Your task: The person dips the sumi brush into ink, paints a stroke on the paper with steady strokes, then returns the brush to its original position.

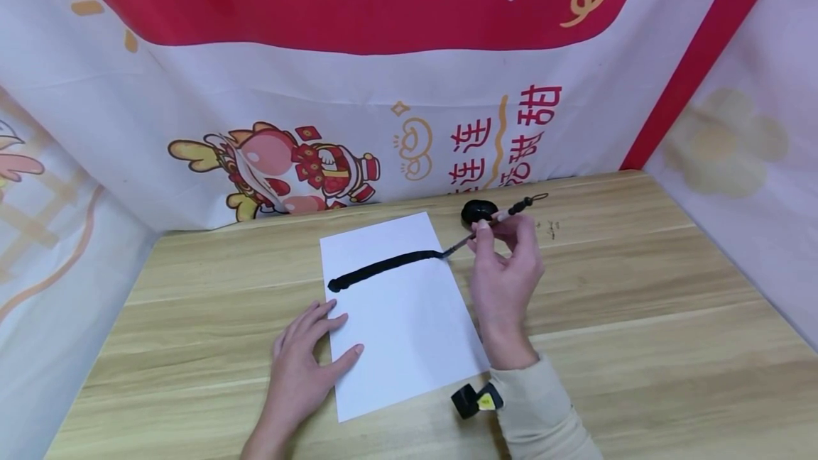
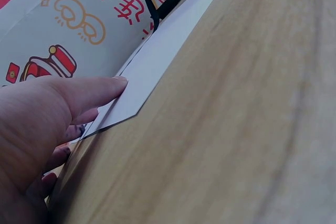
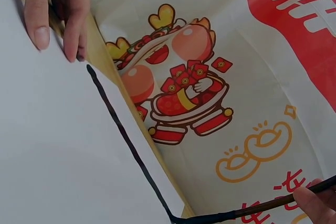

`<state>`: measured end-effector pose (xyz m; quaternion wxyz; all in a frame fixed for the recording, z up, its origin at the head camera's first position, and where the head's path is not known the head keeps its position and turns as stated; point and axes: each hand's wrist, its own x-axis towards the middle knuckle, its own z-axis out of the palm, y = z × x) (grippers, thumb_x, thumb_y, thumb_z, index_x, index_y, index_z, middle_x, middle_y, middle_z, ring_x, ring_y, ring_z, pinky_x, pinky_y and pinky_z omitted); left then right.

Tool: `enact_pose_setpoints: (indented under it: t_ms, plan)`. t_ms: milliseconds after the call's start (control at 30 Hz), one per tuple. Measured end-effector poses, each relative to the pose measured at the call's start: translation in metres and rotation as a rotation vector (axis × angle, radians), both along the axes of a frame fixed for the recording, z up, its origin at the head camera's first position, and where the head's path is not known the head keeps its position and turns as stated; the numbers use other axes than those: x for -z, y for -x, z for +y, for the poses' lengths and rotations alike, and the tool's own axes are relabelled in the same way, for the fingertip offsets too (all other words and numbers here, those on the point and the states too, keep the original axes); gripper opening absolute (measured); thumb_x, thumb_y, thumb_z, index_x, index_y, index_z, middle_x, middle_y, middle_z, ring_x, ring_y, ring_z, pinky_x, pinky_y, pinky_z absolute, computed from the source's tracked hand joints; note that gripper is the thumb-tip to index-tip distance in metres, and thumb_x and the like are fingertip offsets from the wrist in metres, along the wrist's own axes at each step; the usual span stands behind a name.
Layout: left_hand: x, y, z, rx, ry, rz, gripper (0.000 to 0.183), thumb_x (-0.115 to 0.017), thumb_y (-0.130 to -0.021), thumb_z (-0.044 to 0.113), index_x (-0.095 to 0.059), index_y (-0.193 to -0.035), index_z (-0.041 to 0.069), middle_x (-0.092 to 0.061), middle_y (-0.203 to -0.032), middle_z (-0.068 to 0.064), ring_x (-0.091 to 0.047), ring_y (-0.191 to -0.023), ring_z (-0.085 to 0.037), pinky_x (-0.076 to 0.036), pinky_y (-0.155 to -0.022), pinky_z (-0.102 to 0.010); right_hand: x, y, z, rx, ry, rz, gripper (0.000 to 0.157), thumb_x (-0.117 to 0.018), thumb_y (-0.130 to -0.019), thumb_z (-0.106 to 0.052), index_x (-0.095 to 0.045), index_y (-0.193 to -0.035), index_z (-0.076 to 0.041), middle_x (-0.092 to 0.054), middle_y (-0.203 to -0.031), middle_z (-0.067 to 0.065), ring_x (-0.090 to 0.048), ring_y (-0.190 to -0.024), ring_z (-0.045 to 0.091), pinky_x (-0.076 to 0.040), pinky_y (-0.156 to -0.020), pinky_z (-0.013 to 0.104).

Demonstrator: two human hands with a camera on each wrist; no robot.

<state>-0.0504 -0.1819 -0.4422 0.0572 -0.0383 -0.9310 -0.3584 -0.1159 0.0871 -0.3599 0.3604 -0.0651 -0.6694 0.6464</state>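
Observation:
My right hand [image 1: 506,272] pinches a writing brush [image 3: 265,203] with a dark handle and a hanging loop at its top end. The brush's tip meets the right edge of a white sheet of paper [image 1: 402,332]. A thick black ink stroke [image 1: 383,265] crosses the upper part of the sheet, slanting up from the left edge to the brush tip. My left hand [image 1: 309,353] rests at the sheet's left edge with fingers spread, thumb and fingertips on the paper. Dark smudges mark some of its fingertips in the left wrist view.
A round black dish [image 1: 478,211] stands behind the right hand, partly covered by it. Small dark marks [image 1: 553,229] show on the wooden table [image 1: 613,289] nearby. A black wrist-worn device [image 1: 469,400] sits by the right sleeve. Printed cloth [image 1: 358,84] hangs behind the table.

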Motion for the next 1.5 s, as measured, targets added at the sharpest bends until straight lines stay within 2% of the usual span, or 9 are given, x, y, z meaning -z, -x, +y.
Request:
enact_pose_setpoints:
  t_ms: [200,433,700,800,900,1000,1133,1267,1500]
  plan:
    - [0.0,0.0,0.0,0.0,-0.002,0.001,0.053,-0.09,-0.087,0.038,-0.075,-0.134,0.018,-0.056,-0.163,-0.005,-0.038,-0.159,-0.037,-0.018,-0.125,-0.07,-0.001,0.0,0.001,0.001,0.005,0.001,0.018,-0.068,-0.103,-0.003,-0.06,-0.116,0.006,-0.067,-0.106,0.008,-0.076,-0.102,0.029,-0.068,-0.078,0.037]
    - [-0.002,0.001,0.001,0.0,-0.001,0.0,0.053,-0.09,-0.087,0.038,-0.075,-0.134,0.018,-0.056,-0.164,-0.005,-0.038,-0.159,-0.038,-0.019,-0.125,-0.07,-0.002,0.0,0.001,-0.003,0.009,0.011,0.014,-0.068,-0.103,-0.003,-0.06,-0.114,0.002,-0.067,-0.106,0.007,-0.075,-0.105,0.04,-0.067,-0.077,0.026]
    - [-0.003,0.001,0.001,0.002,0.0,0.003,0.054,-0.09,-0.087,0.037,-0.075,-0.134,0.017,-0.056,-0.164,-0.005,-0.038,-0.159,-0.038,-0.018,-0.125,-0.071,-0.01,-0.001,0.011,0.017,0.062,0.015,0.015,-0.068,-0.103,-0.001,-0.059,-0.113,0.002,-0.066,-0.101,0.004,-0.076,-0.101,0.022,-0.067,-0.079,0.032]
    - [-0.003,0.002,0.0,0.006,0.005,0.0,0.054,-0.09,-0.087,0.037,-0.074,-0.135,0.017,-0.055,-0.164,-0.005,-0.038,-0.159,-0.038,-0.018,-0.125,-0.071,-0.019,-0.003,0.024,0.069,0.115,0.049,0.013,-0.068,-0.102,0.001,-0.059,-0.109,-0.006,-0.066,-0.101,0.002,-0.077,-0.1,0.021,-0.067,-0.08,0.034]
    - [-0.004,0.003,-0.001,0.011,0.011,0.002,0.054,-0.09,-0.088,0.038,-0.074,-0.135,0.017,-0.054,-0.165,-0.005,-0.038,-0.159,-0.038,-0.017,-0.125,-0.072,-0.029,-0.005,0.035,0.125,0.144,0.085,0.02,-0.068,-0.103,-0.001,-0.058,-0.107,-0.017,-0.066,-0.103,0.002,-0.077,-0.099,0.022,-0.067,-0.08,0.033]
    - [-0.004,0.003,-0.002,0.012,0.014,0.005,0.055,-0.09,-0.088,0.038,-0.073,-0.136,0.018,-0.054,-0.165,-0.005,-0.038,-0.159,-0.038,-0.017,-0.126,-0.072,-0.033,-0.006,0.039,0.139,0.145,0.09,0.021,-0.068,-0.103,-0.003,-0.057,-0.106,-0.021,-0.064,-0.103,0.001,-0.077,-0.099,0.024,-0.067,-0.079,0.032]
    - [-0.003,0.003,-0.003,0.008,0.015,0.002,0.055,-0.09,-0.088,0.039,-0.074,-0.136,0.018,-0.054,-0.165,-0.005,-0.038,-0.159,-0.038,-0.017,-0.126,-0.072,-0.032,-0.007,0.038,0.116,0.123,0.07,0.014,-0.068,-0.104,-0.006,-0.057,-0.112,-0.01,-0.064,-0.106,0.003,-0.077,-0.101,0.023,-0.067,-0.08,0.033]
    - [-0.002,0.001,-0.003,0.006,0.011,-0.004,0.054,-0.09,-0.088,0.039,-0.074,-0.136,0.018,-0.054,-0.165,-0.005,-0.038,-0.159,-0.038,-0.016,-0.126,-0.072,-0.03,-0.007,0.037,0.108,0.104,0.052,0.022,-0.066,-0.105,-0.006,-0.053,-0.121,0.001,-0.063,-0.109,0.003,-0.076,-0.102,0.021,-0.067,-0.08,0.033]
    - [-0.001,0.001,-0.002,0.009,0.007,-0.007,0.054,-0.09,-0.088,0.039,-0.074,-0.135,0.018,-0.054,-0.165,-0.005,-0.037,-0.159,-0.038,-0.016,-0.126,-0.072,-0.031,-0.009,0.04,0.08,0.075,0.032,0.033,-0.067,-0.105,-0.006,-0.05,-0.133,-0.005,-0.064,-0.113,-0.002,-0.076,-0.103,0.022,-0.067,-0.08,0.034]
